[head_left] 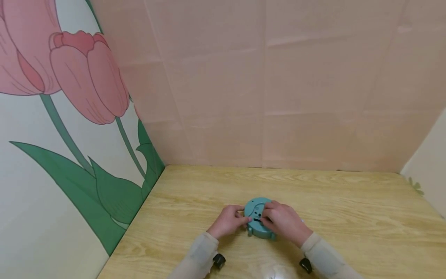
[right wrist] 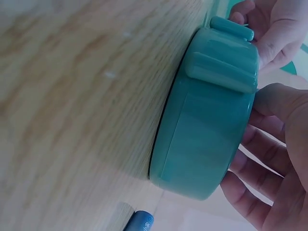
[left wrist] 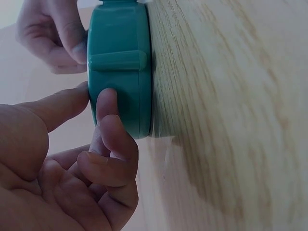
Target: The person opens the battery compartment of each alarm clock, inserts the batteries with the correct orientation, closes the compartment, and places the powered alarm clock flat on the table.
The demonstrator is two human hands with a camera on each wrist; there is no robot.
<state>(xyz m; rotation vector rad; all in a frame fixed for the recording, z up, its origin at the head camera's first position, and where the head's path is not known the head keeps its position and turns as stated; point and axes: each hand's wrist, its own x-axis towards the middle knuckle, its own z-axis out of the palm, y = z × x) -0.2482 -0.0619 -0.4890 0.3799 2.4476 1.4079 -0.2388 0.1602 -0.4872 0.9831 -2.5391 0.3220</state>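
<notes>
A round teal alarm clock (head_left: 257, 232) lies on the wooden table with its back up; small knobs, a dark slot and two stubby feet show. My left hand (head_left: 228, 221) grips its left side, thumb on the back rim and index finger against the side wall (left wrist: 115, 38). Over the right part of the back is my right hand (head_left: 283, 223), its thumb and fingertips bent down close to the dark slot. In the right wrist view those fingers (right wrist: 260, 178) reach across behind the clock's body (right wrist: 207, 125). I cannot tell whether they pinch something small.
A blue battery-like cylinder (right wrist: 139, 221) lies on the table to the right of the clock. The wood-grain table (head_left: 195, 190) meets a pink covered wall (head_left: 216, 135) at the back. At the left stands a panel with printed tulips (head_left: 87, 77).
</notes>
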